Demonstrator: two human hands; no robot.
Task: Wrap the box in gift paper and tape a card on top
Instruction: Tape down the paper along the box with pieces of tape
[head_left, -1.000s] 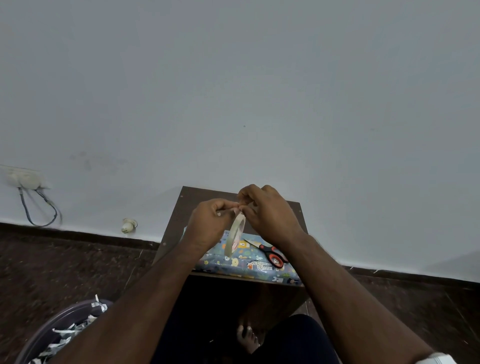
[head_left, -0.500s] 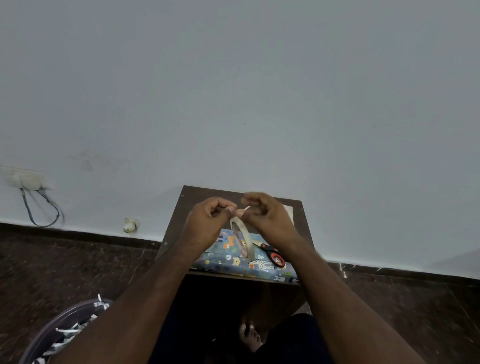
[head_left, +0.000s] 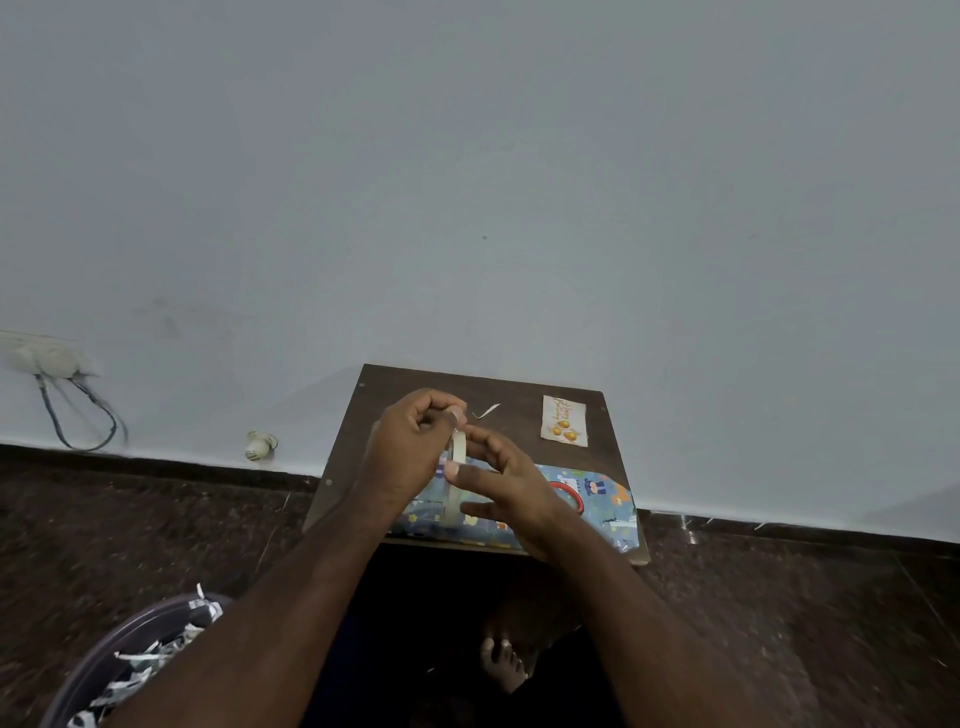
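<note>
A bin (head_left: 111, 670) of paper scraps sits low on the left. Both arms reach up over the wrapped box (head_left: 597, 514) on the small table (head_left: 348, 467). The right hand (head_left: 506, 491) cradles the tape roll (head_left: 457, 467), fingers loosely bent around it. The left hand (head_left: 410, 449) pinches its top. The card (head_left: 565, 420) lies farther back.
</note>
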